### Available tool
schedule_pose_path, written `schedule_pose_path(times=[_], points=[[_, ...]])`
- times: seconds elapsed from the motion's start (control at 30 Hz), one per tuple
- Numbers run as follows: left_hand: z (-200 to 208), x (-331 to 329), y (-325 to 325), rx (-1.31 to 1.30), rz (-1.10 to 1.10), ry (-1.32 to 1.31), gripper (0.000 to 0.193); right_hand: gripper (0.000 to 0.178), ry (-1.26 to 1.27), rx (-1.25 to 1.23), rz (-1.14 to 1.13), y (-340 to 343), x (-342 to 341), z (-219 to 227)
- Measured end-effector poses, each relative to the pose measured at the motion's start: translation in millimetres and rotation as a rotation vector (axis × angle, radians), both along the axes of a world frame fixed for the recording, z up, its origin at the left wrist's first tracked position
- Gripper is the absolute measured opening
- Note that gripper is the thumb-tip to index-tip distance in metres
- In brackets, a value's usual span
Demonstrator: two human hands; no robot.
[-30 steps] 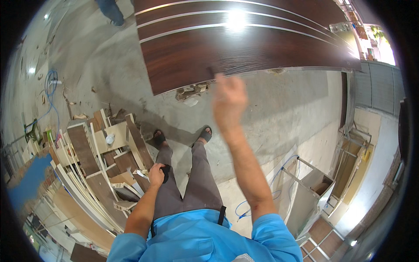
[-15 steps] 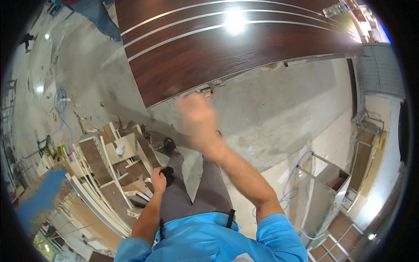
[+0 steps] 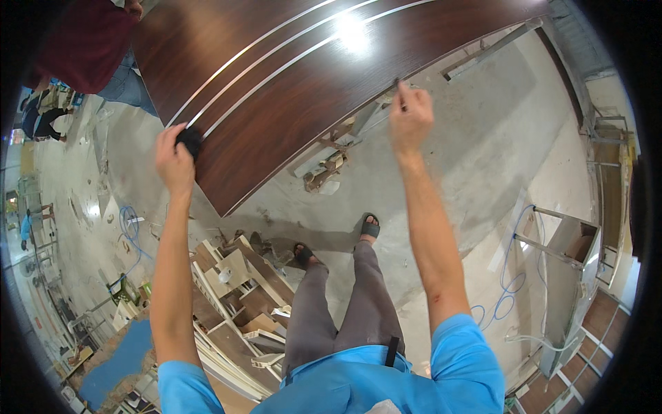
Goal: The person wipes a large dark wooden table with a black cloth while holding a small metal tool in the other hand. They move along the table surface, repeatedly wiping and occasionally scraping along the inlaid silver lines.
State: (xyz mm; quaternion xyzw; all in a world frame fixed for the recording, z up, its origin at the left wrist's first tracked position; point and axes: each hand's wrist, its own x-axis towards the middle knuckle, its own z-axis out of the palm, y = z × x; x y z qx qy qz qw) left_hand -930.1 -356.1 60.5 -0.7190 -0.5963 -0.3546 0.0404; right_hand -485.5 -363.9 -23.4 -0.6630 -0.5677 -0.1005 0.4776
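A dark reddish-brown wood-grain panel [image 3: 276, 138] with three pale metallic strips slants across the upper part of the view, a bright glare on its surface. My left hand [image 3: 176, 160] is closed round a black cloth [image 3: 189, 141], which touches the panel's left edge where the strips end. At the panel's near long edge, my right hand [image 3: 412, 119] has its fingers pinched together. A small dark thing shows at its fingertips, too small to name.
Scrap boards [image 3: 234, 276] are piled to the left of my legs. Beyond the panel's left end stands a person in a maroon top [image 3: 86, 45]. Offcuts [image 3: 324, 172] lie under the panel. A blue hose [image 3: 507, 290] coils by a metal-framed cabinet [image 3: 562, 297] on the right.
My left hand has risen from beside my thigh to the panel's left edge with the black cloth. My right hand has moved right and forward. The panel appears turned in view.
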Motion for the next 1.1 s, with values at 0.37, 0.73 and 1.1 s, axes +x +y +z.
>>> schedule_pose_path(times=[0.37,0.73,1.1], points=[[-10.7,7.1,13.8,-0.073,0.116,0.123,0.035,0.028,0.036,0.135,0.325,-81.9,-146.4,39.3],[-10.1,7.7,14.0,-0.134,0.139,0.067,0.034,0.043,0.235,0.031,0.406,-126.8,-230.9,0.8],[17.3,101.5,-85.0,-0.191,-0.285,0.375,0.053,0.02,0.597,-0.446,0.418,-275.6,-167.6,-27.4]])
